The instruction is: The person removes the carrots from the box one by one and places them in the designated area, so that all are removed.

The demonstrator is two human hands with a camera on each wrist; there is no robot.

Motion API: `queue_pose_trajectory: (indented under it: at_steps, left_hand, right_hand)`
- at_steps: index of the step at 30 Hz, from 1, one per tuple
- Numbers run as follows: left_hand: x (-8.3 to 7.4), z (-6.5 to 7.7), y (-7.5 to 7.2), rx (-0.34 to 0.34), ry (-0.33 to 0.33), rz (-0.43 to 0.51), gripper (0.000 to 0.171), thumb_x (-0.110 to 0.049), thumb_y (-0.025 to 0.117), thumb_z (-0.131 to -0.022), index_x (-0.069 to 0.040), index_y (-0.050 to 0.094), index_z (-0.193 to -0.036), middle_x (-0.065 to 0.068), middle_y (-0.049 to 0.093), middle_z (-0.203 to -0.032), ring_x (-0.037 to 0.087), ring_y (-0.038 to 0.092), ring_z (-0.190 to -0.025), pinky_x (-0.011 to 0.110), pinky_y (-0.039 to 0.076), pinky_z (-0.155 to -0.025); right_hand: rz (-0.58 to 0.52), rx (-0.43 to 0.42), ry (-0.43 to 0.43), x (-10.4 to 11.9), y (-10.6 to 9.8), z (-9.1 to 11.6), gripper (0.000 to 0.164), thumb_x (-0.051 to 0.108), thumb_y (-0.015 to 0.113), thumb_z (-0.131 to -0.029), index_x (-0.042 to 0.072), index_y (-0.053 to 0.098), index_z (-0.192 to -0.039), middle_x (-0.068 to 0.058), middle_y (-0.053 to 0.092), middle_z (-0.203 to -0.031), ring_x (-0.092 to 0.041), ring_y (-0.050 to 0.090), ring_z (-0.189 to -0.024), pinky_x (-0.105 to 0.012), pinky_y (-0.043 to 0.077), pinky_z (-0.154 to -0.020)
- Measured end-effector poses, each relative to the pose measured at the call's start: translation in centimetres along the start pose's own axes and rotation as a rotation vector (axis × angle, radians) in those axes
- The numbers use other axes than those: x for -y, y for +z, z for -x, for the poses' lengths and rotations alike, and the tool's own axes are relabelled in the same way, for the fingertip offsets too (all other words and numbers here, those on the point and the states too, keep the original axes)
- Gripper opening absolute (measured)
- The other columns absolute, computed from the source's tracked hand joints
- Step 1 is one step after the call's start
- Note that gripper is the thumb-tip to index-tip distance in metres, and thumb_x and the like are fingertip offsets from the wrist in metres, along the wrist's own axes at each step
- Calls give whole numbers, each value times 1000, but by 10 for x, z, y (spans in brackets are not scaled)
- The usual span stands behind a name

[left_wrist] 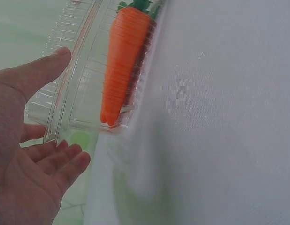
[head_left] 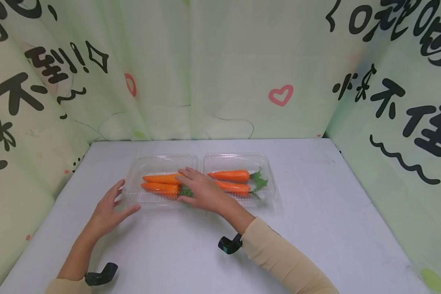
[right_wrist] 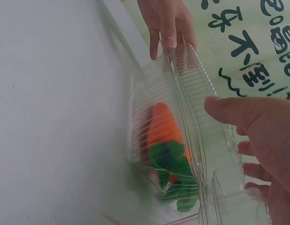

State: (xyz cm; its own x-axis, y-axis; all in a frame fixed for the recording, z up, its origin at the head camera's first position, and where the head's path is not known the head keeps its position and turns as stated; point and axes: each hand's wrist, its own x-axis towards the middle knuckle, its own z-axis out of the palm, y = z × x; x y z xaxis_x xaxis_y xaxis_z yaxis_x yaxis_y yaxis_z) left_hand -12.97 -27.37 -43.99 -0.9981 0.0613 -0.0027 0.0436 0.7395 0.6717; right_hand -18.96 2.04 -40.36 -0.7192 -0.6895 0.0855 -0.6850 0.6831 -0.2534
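Note:
Two clear plastic clamshell boxes lie side by side, the left box (head_left: 139, 166) and the right box (head_left: 224, 160). Inside the left box are an upper orange carrot (head_left: 159, 179) and a lower carrot (head_left: 160, 188) with green leaves. My right hand (head_left: 206, 190) reaches over this box, its fingers spread on the lid and hiding part of the carrots. At the box's left end is my left hand (head_left: 106, 212), thumb apart from the loosely extended fingers. The left wrist view shows the thumb and fingers around the box's corner, with one carrot (left_wrist: 124, 61) visible through the plastic.
Two more carrots with leaves, one upper carrot (head_left: 231, 176) and one lower carrot (head_left: 235, 188), lie in the right box. The white table (head_left: 316, 228) is bounded by a pale green curtain (head_left: 224, 61) with black lettering. A black wrist camera (head_left: 230, 244) sits below my right wrist.

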Motion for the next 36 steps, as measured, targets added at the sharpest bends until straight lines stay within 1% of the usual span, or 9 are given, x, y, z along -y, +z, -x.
queue_pose_trajectory:
  at_steps: [7, 10, 14, 17, 19, 22, 27, 31, 36]
  left_hand:
    - [2, 0, 1, 3, 3, -1, 98, -38, 73, -85, -6, 13, -155, 26, 27, -155, 49, 36, -135, 58, 43, -101]
    - [3, -1, 2, 0, 5, -5, 97, -39, 73, -85, -5, 15, -154, 27, 28, -154, 48, 36, -135, 57, 43, -101]
    - [3, -1, 3, 2, -3, 2, 95, -35, 74, -84, -4, 18, -153, 27, 29, -153, 47, 37, -135, 57, 43, -101]
    - [3, -1, 4, 13, -20, 9, 98, -34, 75, -84, -4, 14, -154, 27, 27, -154, 47, 36, -135, 57, 43, -102]
    - [4, -1, 4, 22, -35, 8, 102, -37, 75, -84, -3, 10, -155, 28, 25, -155, 49, 37, -135, 57, 43, -101]
    - [4, -2, 5, 34, -56, 12, 105, -39, 74, -84, -3, 6, -155, 27, 23, -156, 50, 38, -134, 57, 44, -100]
    - [5, -3, 6, 39, -61, 35, 105, -40, 74, -84, -5, 5, -155, 25, 25, -156, 50, 41, -132, 57, 45, -100]
    - [6, -2, 6, 34, -53, 50, 104, -38, 74, -84, -4, 5, -155, 25, 26, -156, 50, 42, -132, 57, 44, -101]
    - [6, 0, 5, 41, -34, 61, 100, -33, 73, -86, 0, 8, -154, 28, 28, -154, 50, 46, -129, 56, 45, -99]
  right_hand:
    - [89, 49, 3, 1, 0, -3, 69, 46, 69, -86, 21, 45, -145, 1, 36, -157, -22, 30, -147, -48, 40, -112]
    - [101, 64, 4, 2, 1, -4, 69, 46, 70, -85, 20, 46, -144, 1, 37, -156, -23, 31, -147, -49, 40, -112]
    - [108, 76, 1, 3, 1, -5, 70, 46, 72, -83, 18, 49, -143, 1, 38, -155, -23, 31, -147, -49, 39, -112]
    - [124, 79, 3, 3, 2, -5, 69, 46, 72, -84, 19, 49, -143, 1, 39, -155, -23, 32, -146, -48, 38, -113]
    - [134, 76, 5, 3, 2, -6, 67, 45, 71, -84, 19, 50, -142, 1, 40, -154, -22, 33, -146, -47, 38, -114]
    - [157, 63, 3, 4, 2, -6, 64, 44, 71, -85, 19, 52, -141, 1, 44, -152, -20, 36, -144, -43, 35, -116]
    - [179, 34, -19, 6, 4, -8, 55, 40, 71, -87, 17, 57, -135, 0, 52, -146, -20, 43, -140, -42, 32, -118]
    - [190, 13, -43, 9, 7, -9, 46, 35, 71, -87, 15, 61, -128, -2, 56, -141, -21, 48, -136, -43, 34, -116]
    - [270, -3, -83, 14, 7, -10, 32, 28, 69, -89, 15, 66, -117, -1, 64, -128, -21, 54, -131, -47, 40, -112]
